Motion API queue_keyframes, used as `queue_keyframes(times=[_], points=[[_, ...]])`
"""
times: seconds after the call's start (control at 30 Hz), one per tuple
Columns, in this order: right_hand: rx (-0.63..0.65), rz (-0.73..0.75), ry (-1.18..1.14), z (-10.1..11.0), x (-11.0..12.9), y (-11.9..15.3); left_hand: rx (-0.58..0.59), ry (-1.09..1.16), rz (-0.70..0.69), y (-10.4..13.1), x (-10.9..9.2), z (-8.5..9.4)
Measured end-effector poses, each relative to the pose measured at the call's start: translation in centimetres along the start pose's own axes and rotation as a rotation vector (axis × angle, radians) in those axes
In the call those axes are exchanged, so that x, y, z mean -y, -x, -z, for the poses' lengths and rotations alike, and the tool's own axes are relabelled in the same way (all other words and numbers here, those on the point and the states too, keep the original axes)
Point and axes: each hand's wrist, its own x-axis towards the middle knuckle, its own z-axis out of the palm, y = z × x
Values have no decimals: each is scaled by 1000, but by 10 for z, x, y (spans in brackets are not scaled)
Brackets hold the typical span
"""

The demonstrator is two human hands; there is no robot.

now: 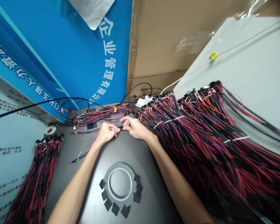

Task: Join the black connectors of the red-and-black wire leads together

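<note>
My left hand [107, 132] is closed in a pinch on a thin dark wire harness [121, 128] above the grey table. Close beside it on the right, my right hand [134, 127] has its thumb and fingers bent together at the same harness, the index finger partly raised. Exactly what sits between the fingertips is too small to make out. To the left of my left wrist, a black connector with thin wires [77, 160] rests on the table. Between my forearms lies a round grey disc [121, 183] with several black tape pieces stuck around its rim.
Behind my hands lies a pile of red and black wire harnesses [105, 113]. Large tied bundles [191, 130] fill the right side, and another bundle [43, 171] hangs at the left. A white power strip [144, 101] stands at the back by the cardboard [158, 40].
</note>
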Motion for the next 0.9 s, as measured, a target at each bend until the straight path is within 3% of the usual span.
queue_keyframes(times=[0.9], points=[[3,-40,21,-5,1,-2,11,6,-11,1,-3,1]])
